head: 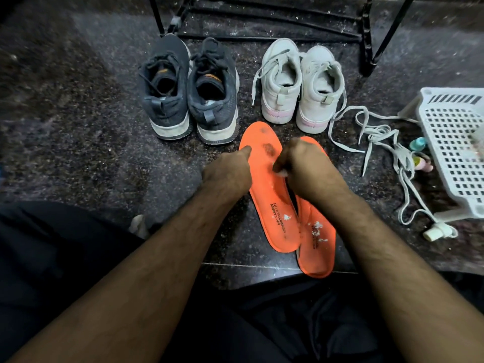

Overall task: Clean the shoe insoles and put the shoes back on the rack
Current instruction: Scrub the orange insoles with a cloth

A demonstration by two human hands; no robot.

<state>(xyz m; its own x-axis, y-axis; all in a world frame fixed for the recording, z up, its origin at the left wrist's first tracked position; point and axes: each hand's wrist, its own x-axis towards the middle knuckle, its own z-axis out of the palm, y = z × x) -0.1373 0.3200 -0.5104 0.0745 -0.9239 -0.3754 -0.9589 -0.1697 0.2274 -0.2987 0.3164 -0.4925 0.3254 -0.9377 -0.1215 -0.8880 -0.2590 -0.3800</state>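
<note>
Two orange insoles are lying side by side on the dark speckled floor [78, 142], right in front of the person. The left insole [269, 200] is overlapping the edge of the right insole [318, 247] near their heels, and both are carrying white flecks and dark smudges.

The left hand [227, 174] is pressing down on the left edge of the left insole, one finger stretching forward along it, the rest curling under. The right hand [303, 169] is sitting over the gap between the two insoles, fingers [281, 167] bunching tightly around something small and pale; I cannot tell what that scrap is.

Just beyond the insoles, the dark pair of shoes [188, 93] is standing heels toward the camera, laces loose. Beside them on the right, the white pair of shoes [301, 87] is standing the same way, pink showing at the soles. Behind both pairs, the black metal rack [262, 24] is rising out of frame.

Off to the right, loose grey laces [387, 153] are trailing across the floor toward a white plastic basket [455, 153] tipping at an angle. Tucked against the basket are a small teal-capped bottle [417, 144] and a pink one [421, 163], and a white cap-like piece [437, 230] is lying nearer the camera.
</note>
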